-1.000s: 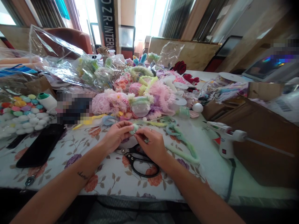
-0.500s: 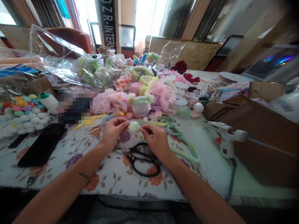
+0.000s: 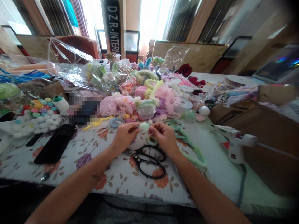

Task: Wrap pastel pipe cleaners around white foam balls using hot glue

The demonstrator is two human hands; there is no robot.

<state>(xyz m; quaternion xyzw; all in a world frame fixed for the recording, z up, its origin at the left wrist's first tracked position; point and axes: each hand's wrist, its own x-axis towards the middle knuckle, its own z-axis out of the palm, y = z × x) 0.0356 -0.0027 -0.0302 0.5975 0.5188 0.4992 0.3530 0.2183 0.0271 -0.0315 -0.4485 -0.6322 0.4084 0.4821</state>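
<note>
Between my fingertips is a small, fluffy pale green pom-pom (image 3: 144, 126), held up just above the flowered cloth. My left hand (image 3: 125, 135) pinches its left side. On the other side, the fingertips of my right hand (image 3: 165, 137) are closed on it. Black-handled scissors (image 3: 150, 165) lie on the cloth below my hands, their blades partly hidden under my left wrist. To the right of my right hand, a fuzzy green and blue pipe-cleaner strip (image 3: 195, 152) lies curled on the table.
A white glue gun (image 3: 233, 141) rests at the right beside a cardboard box (image 3: 263, 140). A black phone (image 3: 56, 144) lies at the left, near a bag of pom-poms (image 3: 39, 121). A heap of pink fluffy craft pieces (image 3: 116, 105) fills the back.
The whole view has shifted, so everything appears further right. My hands still hold the pom-pom, which looks slightly turned between the fingertips.
</note>
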